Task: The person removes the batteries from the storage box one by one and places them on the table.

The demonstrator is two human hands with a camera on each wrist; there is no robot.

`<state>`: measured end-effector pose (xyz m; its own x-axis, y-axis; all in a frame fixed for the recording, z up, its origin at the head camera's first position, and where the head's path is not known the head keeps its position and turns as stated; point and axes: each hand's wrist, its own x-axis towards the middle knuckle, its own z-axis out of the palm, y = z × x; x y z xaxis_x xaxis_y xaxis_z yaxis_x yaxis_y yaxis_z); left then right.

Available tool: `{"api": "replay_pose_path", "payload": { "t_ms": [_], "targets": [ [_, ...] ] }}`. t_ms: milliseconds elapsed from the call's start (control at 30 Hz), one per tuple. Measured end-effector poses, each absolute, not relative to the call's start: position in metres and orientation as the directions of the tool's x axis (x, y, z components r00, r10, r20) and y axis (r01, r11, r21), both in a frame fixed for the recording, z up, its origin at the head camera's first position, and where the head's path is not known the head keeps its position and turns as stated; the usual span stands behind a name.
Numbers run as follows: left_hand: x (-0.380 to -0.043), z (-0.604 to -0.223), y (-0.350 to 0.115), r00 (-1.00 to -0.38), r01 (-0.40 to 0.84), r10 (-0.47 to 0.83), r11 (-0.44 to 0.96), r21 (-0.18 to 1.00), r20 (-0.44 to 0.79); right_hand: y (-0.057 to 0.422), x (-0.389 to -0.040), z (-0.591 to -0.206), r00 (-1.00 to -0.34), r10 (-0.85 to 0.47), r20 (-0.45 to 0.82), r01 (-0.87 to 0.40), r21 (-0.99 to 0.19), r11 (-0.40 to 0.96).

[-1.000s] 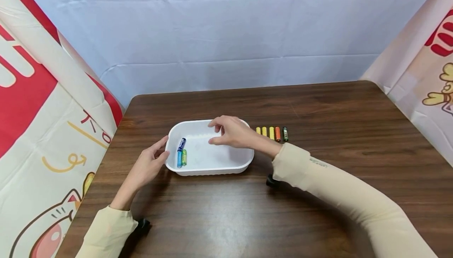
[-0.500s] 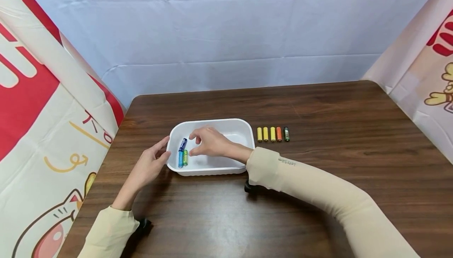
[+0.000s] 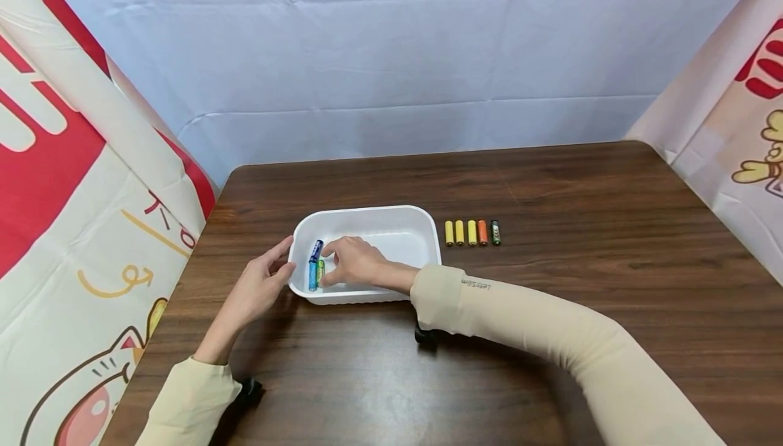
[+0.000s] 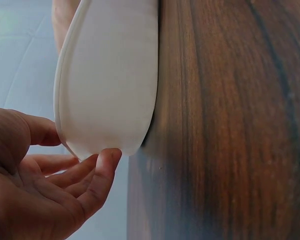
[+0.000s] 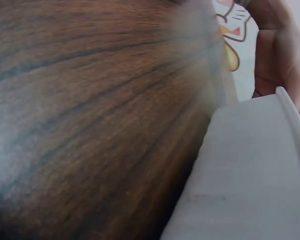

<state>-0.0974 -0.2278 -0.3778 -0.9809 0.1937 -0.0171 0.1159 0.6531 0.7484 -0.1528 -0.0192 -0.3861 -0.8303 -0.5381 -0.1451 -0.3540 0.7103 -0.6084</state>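
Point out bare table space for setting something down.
Free: brown wood-grain table right of the dark-green cylindrical battery, and in front of the white rounded plastic tray, between the pale sleeves. Crowded: the tray's left end, with blue and green cylindrical batteries, right hand inside, left hand outside.

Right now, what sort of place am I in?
Probably a makeshift tabletop workspace: there's a wood-grain table, a pale cloth hanging behind it, and cartoon-printed sheets on both sides.
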Motion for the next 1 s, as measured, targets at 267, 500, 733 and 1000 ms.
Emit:
{"api": "replay_pose_path", "payload": {
  "t_ms": [267, 500, 733, 1000],
  "targets": [
    [-0.098, -0.379, -0.228, -0.98, 0.135, 0.201, 0.65, 0.748, 0.002, -0.021, -0.149, -0.39, -0.834, -0.537, -0.127, -0.386, -0.561, 0.732],
    [-0.097, -0.379, -0.228, -0.979, 0.132, 0.202, 0.653, 0.746, -0.003, -0.023, -0.148, -0.393, -0.838, -0.535, -0.106, -0.402, -0.544, 0.737],
    [-0.095, -0.376, -0.226, -0.978, 0.144, 0.207, 0.647, 0.748, 0.009, -0.024, -0.149, -0.396, -0.838, -0.539, -0.088, -0.424, -0.519, 0.743],
    [-0.096, -0.379, -0.228, -0.978, 0.138, 0.207, 0.655, 0.743, 0.0, -0.025, -0.149, -0.397, -0.831, -0.543, -0.116, -0.426, -0.494, 0.758]
  ]
}}
